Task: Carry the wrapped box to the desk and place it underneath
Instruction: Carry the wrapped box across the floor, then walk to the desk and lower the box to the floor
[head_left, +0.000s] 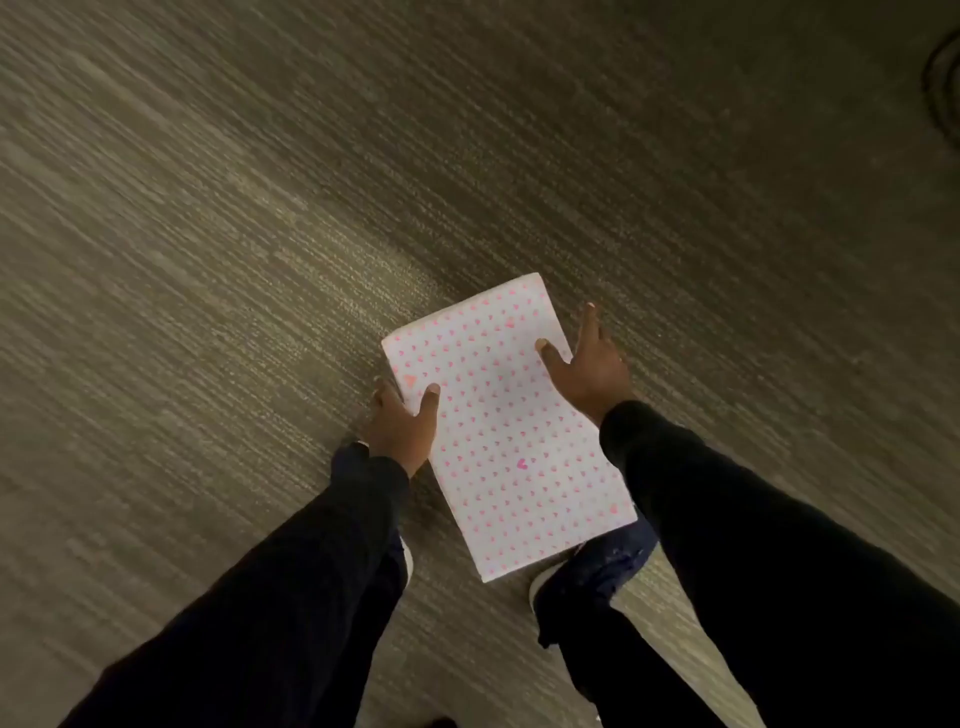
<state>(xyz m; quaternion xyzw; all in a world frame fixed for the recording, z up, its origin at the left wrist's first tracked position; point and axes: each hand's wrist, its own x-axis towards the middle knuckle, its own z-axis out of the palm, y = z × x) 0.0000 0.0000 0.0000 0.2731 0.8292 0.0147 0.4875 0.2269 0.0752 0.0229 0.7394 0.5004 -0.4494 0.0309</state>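
The wrapped box (506, 426) is a flat rectangle in white paper dotted with small pink hearts, held above the carpet at the frame's centre. My left hand (402, 423) grips its left edge, thumb on top and fingers underneath. My right hand (587, 366) clasps the right edge, thumb on the top face and fingers stretched along the side. Both arms wear dark sleeves. No desk is in view.
Grey-brown striped carpet (260, 234) fills the view, blurred by motion. My feet in dark trousers and light-soled shoes (545, 579) show below the box. A dark curved object (943, 88) sits at the upper right edge.
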